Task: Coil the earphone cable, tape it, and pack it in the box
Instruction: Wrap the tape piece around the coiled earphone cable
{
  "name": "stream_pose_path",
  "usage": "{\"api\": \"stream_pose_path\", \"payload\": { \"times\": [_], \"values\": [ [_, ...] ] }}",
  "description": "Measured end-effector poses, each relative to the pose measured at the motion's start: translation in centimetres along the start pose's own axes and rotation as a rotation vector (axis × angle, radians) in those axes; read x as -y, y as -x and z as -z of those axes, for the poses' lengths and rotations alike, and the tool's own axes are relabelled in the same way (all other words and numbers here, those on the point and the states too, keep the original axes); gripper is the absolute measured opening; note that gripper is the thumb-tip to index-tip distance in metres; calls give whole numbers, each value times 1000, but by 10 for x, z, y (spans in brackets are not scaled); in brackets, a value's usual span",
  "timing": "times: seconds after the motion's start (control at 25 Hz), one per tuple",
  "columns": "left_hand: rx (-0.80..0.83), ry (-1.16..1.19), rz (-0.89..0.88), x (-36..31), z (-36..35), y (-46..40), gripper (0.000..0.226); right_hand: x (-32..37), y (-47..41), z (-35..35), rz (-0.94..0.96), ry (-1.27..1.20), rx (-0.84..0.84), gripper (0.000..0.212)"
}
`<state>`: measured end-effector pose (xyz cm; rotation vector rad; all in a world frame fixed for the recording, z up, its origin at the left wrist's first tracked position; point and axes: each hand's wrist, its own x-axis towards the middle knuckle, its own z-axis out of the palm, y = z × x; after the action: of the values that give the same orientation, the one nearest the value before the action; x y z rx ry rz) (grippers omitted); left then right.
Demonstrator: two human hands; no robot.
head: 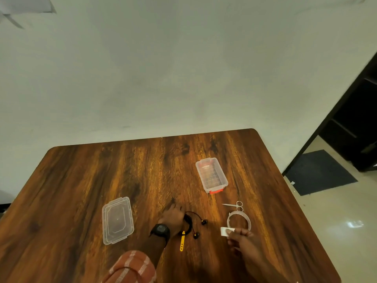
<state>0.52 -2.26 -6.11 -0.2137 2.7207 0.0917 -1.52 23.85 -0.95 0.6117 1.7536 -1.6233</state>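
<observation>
1. Clear plastic comes first on the left: the box lid [118,220] lies flat on the wooden table [81,180], well apart from the work. We leave it there until the packing is done.
2. Our left hand [173,218] rests on the coiled earphone cable [188,223], palm down, fingers lying together over the black coil and pressing it to the table. We judge this hold to be what matters most: if the hand lifts, the loops can spring open.
3. The two earbuds [204,222] trail free just right of the coil, and a yellow strap [182,241] hangs off its near side. We want both kept out from under the tape.
4. Our right hand [240,242] pinches a cut piece of tape [225,231] between thumb and fingertips, near the coil but not touching it. The step in hand, as we read it, is taping the coil.
5. To do it well, we bring the piece across an exposed part of the bundle, press one end down, wrap it round all the strands, and keep the sticky side off our fingers.
6. The tape roll [238,220] and small scissors [234,205] lie just beyond the right hand.
7. The open box [224,180], red latch toward us, waits farther back on the right.
</observation>
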Motion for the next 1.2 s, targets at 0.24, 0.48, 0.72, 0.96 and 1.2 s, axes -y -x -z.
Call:
{"api": "stream_pose_path", "payload": {
  "times": [0.24,0.48,0.72,0.96,1.2],
  "values": [
    [-71,313,61,3,16,-1,29,6,-4,-15,70,126,37,10],
    [-40,554,23,8,34,0,22,34,-25,-35,257,184,-31,7],
    [1,464,41,6,24,-4,23,43,-36,-49,288,197,-26,7],
    [76,372,76,-2,23,-5,19,29,-33,-41,266,241,-110,16],
    [53,259,30,-2,20,-5,27,9,-32,-29,216,185,-77,6]
  ]
}}
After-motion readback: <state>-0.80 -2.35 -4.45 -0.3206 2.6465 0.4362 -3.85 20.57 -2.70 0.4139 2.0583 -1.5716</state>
